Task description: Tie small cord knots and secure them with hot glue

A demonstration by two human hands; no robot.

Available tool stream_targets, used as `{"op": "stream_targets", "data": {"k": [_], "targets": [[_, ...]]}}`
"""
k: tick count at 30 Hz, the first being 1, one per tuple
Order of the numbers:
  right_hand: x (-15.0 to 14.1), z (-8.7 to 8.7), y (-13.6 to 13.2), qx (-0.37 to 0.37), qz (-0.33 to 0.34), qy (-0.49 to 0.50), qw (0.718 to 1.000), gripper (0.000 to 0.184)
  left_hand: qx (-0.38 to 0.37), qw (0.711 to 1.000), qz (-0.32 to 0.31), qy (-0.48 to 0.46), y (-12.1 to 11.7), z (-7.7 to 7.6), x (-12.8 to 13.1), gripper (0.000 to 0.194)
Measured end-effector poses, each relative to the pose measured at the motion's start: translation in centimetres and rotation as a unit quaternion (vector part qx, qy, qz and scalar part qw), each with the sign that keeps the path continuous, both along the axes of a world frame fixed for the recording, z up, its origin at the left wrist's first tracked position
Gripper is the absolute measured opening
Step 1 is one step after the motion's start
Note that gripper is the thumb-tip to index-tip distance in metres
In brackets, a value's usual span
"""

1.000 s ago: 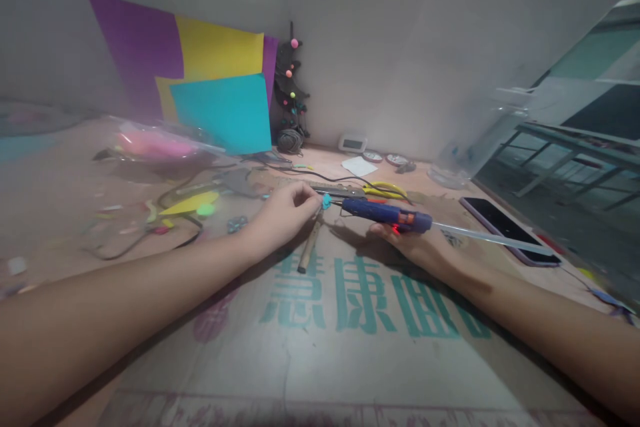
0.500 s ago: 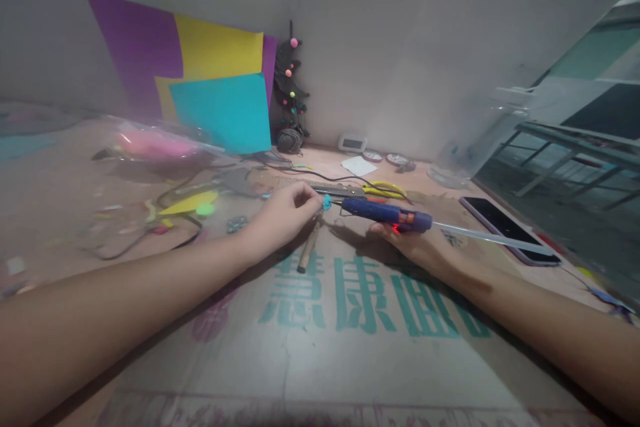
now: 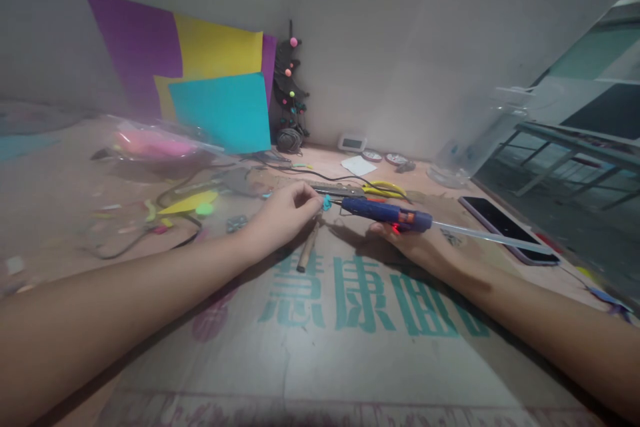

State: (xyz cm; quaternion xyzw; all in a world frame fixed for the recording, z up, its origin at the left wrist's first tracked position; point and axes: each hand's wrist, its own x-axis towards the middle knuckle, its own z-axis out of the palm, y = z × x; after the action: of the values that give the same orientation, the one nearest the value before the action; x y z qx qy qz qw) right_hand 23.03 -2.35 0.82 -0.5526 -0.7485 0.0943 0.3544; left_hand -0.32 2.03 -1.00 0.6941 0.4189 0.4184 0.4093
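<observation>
My left hand (image 3: 289,215) is closed, thumb and fingers pinching a small turquoise piece (image 3: 327,203) whose exact kind is too small to make out. My right hand (image 3: 407,240) grips a dark blue hot glue gun (image 3: 373,211) from below, with its red light lit. The gun's nozzle points left and meets or nearly meets the turquoise piece. From the gun's rear a long clear glue stick (image 3: 493,237) sticks out to the right. Below the left fingertips a short brown stick (image 3: 309,250) lies on the printed board (image 3: 325,367).
Behind the hands lie yellow-handled scissors (image 3: 384,190) and a dark cable. A phone (image 3: 507,230) rests at the right. Yellow and green scraps (image 3: 190,203) and a plastic bag with pink contents (image 3: 160,143) are at the left. Coloured sheets (image 3: 220,113) lean on the wall.
</observation>
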Motion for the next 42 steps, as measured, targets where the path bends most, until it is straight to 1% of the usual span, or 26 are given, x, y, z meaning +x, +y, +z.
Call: {"op": "stream_targets", "data": {"k": [6, 10, 18, 24, 28, 33, 38, 42], "targets": [[0.06, -0.19, -0.01, 0.001, -0.003, 0.003, 1.0, 0.021, 0.005, 1.0, 0.006, 0.02, -0.22, 0.25, 0.06, 0.021], [0.07, -0.22, -0.01, 0.011, -0.011, -0.022, 1.0, 0.022, 0.007, 1.0, 0.006, 0.027, -0.26, 0.26, 0.06, 0.021], [0.47, -0.53, 0.19, 0.004, 0.011, -0.025, 1.0, 0.021, 0.018, 0.999, 0.009, 0.046, -0.15, 0.05, -0.08, 0.021], [0.36, -0.18, 0.02, -0.002, 0.027, -0.035, 0.999, 0.018, 0.029, 0.998, 0.01, 0.049, -0.13, 0.02, -0.09, 0.021], [0.4, -0.13, -0.12, -0.003, 0.018, -0.042, 0.999, 0.02, 0.028, 0.998, 0.012, 0.049, -0.25, 0.19, -0.11, 0.021], [0.42, -0.05, -0.22, -0.02, 0.032, -0.041, 0.998, 0.018, 0.029, 0.998, 0.013, 0.045, -0.24, 0.2, -0.08, 0.021], [0.24, 0.16, -0.3, -0.013, 0.032, -0.037, 0.999, 0.019, 0.028, 0.998, 0.015, 0.049, -0.19, 0.19, -0.11, 0.022], [0.14, 0.38, -0.36, -0.014, 0.042, -0.034, 0.998, 0.019, 0.019, 0.999, 0.008, 0.029, -0.16, 0.19, -0.08, 0.022]]}}
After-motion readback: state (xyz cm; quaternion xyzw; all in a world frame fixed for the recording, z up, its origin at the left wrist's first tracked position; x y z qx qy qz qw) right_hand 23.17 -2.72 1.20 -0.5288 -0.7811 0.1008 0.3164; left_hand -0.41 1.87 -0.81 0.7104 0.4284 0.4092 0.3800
